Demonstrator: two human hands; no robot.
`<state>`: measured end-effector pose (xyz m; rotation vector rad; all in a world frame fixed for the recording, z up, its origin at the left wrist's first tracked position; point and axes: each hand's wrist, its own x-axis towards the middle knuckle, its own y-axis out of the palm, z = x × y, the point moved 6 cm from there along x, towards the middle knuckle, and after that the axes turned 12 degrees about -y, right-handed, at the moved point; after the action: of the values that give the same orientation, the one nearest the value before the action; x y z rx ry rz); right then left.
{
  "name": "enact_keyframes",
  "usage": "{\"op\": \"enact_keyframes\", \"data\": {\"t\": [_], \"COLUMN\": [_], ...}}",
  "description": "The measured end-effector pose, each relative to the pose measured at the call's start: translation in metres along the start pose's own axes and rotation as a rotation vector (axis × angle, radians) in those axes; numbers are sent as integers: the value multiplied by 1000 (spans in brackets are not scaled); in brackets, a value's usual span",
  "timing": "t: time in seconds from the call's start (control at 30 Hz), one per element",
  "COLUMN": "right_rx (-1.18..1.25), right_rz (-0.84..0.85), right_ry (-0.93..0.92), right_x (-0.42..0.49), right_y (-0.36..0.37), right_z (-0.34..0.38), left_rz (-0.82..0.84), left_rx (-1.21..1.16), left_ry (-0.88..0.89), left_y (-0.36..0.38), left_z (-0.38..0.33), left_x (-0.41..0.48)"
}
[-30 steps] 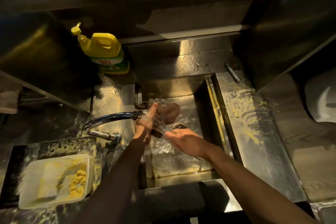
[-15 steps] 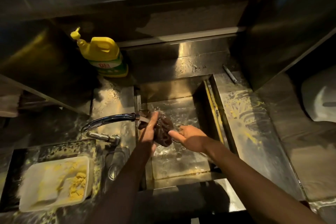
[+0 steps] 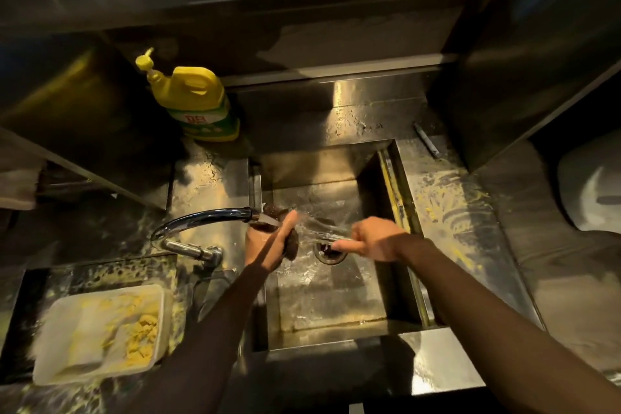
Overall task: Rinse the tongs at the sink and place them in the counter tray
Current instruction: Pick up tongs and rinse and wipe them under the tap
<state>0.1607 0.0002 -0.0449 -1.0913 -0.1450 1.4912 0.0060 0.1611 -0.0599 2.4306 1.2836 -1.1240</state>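
Both of my hands are over the steel sink [image 3: 339,299], under water running from the tap [image 3: 215,215]. My left hand [image 3: 268,247] grips a dark brown scouring pad [image 3: 291,245] right below the spout. My right hand [image 3: 374,240] is closed on the thin metal tongs [image 3: 324,235], which point left toward the pad and are blurred by motion and water. Its forefinger lies stretched along them above the drain [image 3: 331,251]. The white tray [image 3: 70,339] with yellow crumbs sits on the counter at the lower left.
A yellow detergent bottle [image 3: 198,101] stands behind the sink on the left. Yellow residue smears the right drainboard [image 3: 450,212], where a small metal rod [image 3: 426,139] lies at the back. A white object [image 3: 591,191] is at the far right.
My right hand has drawn to the right with the tongs, away from the pad. My left hand has stayed under the spout with the pad.
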Motion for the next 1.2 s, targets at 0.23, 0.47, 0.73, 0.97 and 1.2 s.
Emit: {"op": "enact_keyframes", "data": {"t": [0.23, 0.47, 0.73, 0.97, 1.2], "right_rx": [19, -138, 57, 7, 21], "right_rz": [-253, -437, -562, -619, -733], "right_ry": [84, 167, 164, -78, -222], "right_x": [-12, -22, -55, -81, -109], "right_y": [-5, -3, -17, -47, -76], "right_z": [-19, -19, -37, -36, -39], "left_rz": [-240, -133, -57, -37, 62], "left_rx": [-263, -255, -192, -163, -270], "left_ry": [-209, -310, -73, -60, 24], "left_y": [5, 41, 68, 86, 110], "left_z": [19, 30, -8, -25, -51], "left_x": [-11, -25, -63, -90, -126]}}
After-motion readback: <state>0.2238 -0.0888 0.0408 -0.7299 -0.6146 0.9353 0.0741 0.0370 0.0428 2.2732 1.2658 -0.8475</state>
